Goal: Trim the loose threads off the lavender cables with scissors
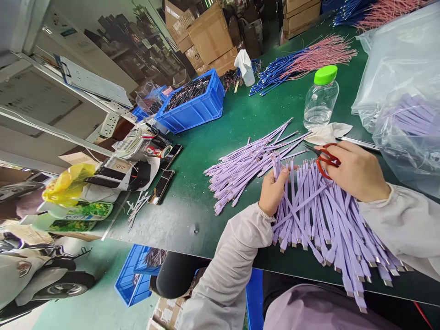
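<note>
My left hand (274, 189) is closed, thumb against fingers, on a purple flat cable (276, 166) near the left side of a spread pile. My right hand (357, 172) is wrapped round red-handled scissors (329, 157), whose dark pointed blades face left, just above the stripped wire ends of the pile. Under both hands lies this pile of purple cables (319, 211), metal plugs toward the table's front edge, some jutting over it. A second bunch of purple cables (240, 167) rests left of my left hand.
Behind my right hand stand a green-capped bottle (319, 103) and a white cloth (328, 133). Plastic bags (405, 73) lie at the right. Blue and pink wires (302, 59) and a blue bin (192, 107) occupy the far side. Phones (162, 185) lie at the left.
</note>
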The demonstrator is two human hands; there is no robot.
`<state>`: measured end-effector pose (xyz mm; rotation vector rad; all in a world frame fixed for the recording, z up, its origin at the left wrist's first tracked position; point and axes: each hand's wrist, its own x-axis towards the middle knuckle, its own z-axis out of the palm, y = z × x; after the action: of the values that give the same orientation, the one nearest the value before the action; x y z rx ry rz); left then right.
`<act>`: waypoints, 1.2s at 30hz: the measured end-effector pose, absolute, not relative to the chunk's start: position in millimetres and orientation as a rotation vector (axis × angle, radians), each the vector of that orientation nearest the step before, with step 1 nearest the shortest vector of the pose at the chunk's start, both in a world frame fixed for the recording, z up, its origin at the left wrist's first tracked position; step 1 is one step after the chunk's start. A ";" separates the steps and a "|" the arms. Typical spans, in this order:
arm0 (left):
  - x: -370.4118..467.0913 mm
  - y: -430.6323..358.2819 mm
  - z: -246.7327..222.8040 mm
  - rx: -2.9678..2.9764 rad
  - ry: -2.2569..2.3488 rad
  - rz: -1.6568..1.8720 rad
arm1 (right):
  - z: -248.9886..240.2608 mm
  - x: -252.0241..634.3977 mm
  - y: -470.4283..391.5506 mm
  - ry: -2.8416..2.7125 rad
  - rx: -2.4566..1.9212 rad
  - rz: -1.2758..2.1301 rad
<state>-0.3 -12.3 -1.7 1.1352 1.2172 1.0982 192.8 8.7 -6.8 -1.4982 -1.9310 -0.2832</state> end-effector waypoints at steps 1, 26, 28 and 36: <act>-0.7 -12.3 -1.8 1.142 1.215 1.091 | -6.0 192.0 9.0 -1.919 -1.446 -0.222; 1.1 -11.6 -3.2 1.079 1.220 1.092 | 1.1 179.7 -1.2 -2.106 -0.974 0.078; 1.5 -10.9 -4.0 1.066 1.224 1.109 | -0.1 180.1 -0.7 -2.156 -0.975 -0.053; 1.1 -10.8 -3.8 1.002 1.176 1.115 | -0.9 178.8 -2.7 -2.186 -1.006 -0.043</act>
<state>1.1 -10.8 -3.8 1.0021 1.1764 1.1147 178.8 -2.7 -0.9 -1.0063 -2.1861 -0.0427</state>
